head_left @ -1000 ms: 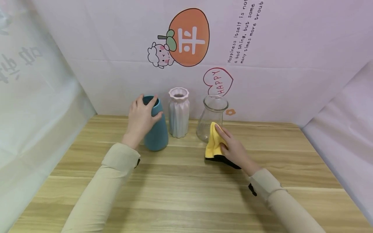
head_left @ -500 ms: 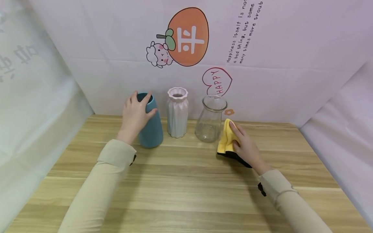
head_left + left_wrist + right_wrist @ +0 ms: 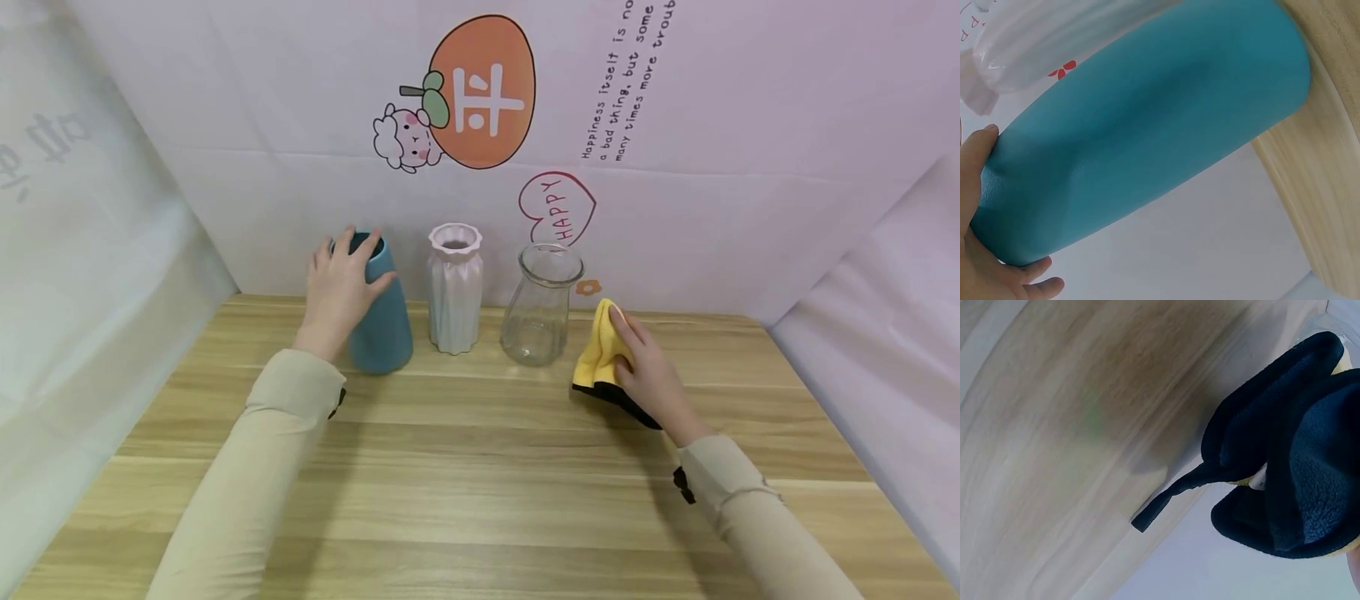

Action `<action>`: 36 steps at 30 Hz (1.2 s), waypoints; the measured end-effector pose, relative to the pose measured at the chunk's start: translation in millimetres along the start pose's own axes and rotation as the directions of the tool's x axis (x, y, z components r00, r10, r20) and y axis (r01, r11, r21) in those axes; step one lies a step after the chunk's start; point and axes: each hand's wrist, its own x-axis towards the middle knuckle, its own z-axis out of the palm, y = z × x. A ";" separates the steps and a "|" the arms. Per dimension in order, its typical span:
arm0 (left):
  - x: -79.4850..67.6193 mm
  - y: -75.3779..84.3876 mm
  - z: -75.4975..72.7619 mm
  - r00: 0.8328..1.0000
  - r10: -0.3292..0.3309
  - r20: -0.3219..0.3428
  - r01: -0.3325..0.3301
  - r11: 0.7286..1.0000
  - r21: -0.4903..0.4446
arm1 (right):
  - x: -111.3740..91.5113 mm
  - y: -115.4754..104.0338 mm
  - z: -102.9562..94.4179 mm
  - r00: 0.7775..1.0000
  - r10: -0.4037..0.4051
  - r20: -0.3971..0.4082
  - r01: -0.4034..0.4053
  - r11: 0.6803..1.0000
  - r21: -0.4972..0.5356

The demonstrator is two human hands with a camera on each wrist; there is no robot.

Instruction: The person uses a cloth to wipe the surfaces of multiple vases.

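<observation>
Vases are standing three in a row along the back of the table: a blue vase at the left end, a fluted white-and-pink vase in the middle, and a glass vase at the right, none touching another. Judging by how things are lying, the row is looking all but arranged; the blue vase is not yet let go, and the yellow cloth is not yet laid down. Whether the cloth's part in the work is finished, these views are not telling. The left hand is gripping the blue vase at its mouth, fingers spreading over the rim and thumb pressing the outer wall. The right hand is pinching the folded cloth between thumb and fingers, holding it to the right of the glass vase, near but apart. Whether the blue vase's base is sitting flat or tipping slightly is hard to judge, and its inside is lying in shadow. In the right wrist view, the cloth's dark underside and dangling strap are filling the right side and hiding nearly all of that hand. The left wrist view is cutting off the palm and part of the white-and-pink vase.
</observation>
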 end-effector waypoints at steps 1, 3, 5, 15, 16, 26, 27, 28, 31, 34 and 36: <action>0.7 -0.8 0.2 1.000 0.000 0.000 0.000 1.000 0.003 | 0.0 0.3 -0.3 1.000 0.001 -0.001 -0.001 1.000 -0.001; 2.1 -2.5 0.4 1.000 0.005 0.000 -0.005 1.000 0.007 | -0.1 0.7 -1.0 1.000 0.002 -0.008 -0.002 1.000 -0.005; 3.3 -3.9 0.4 1.000 0.009 0.002 -0.009 1.000 0.005 | -0.1 1.0 -1.4 1.000 0.004 -0.012 -0.005 1.000 -0.008; 8.8 -8.7 -0.1 0.999 0.049 0.015 -0.049 0.999 -0.009 | -1.2 5.1 -6.4 1.000 -0.002 -0.008 0.002 1.000 -0.002; 9.2 -9.2 0.4 0.999 0.051 0.017 -0.050 0.999 -0.018 | -1.8 6.5 -6.3 1.000 -0.006 -0.013 0.006 1.000 -0.008; 14.3 -11.3 -4.2 0.998 -0.027 0.052 0.030 0.998 -0.060 | 0.2 6.8 -10.4 0.999 -0.023 -0.034 0.022 0.999 -0.041; 14.7 -10.5 -4.6 0.998 -0.039 0.043 0.042 0.996 -0.076 | 0.6 6.5 -10.7 0.999 -0.027 -0.036 0.026 0.999 -0.039; 14.6 -8.6 -5.6 0.998 -0.052 0.024 0.054 0.994 -0.099 | 0.9 6.4 -10.9 0.999 -0.031 -0.038 0.030 0.999 -0.038; 12.5 0.6 -7.0 0.988 -0.059 -0.145 0.030 0.981 -0.194 | 2.0 5.6 -11.4 0.998 -0.045 -0.045 0.044 0.999 -0.032; 8.9 18.5 -6.6 0.901 -0.002 -0.434 -0.110 0.966 -0.234 | 2.1 5.5 -11.7 0.998 -0.051 -0.047 0.050 0.998 -0.024; 5.0 34.1 -4.9 0.793 0.070 -0.605 -0.233 0.952 -0.196 | 1.3 5.8 -11.8 0.998 -0.047 -0.045 0.047 0.999 -0.017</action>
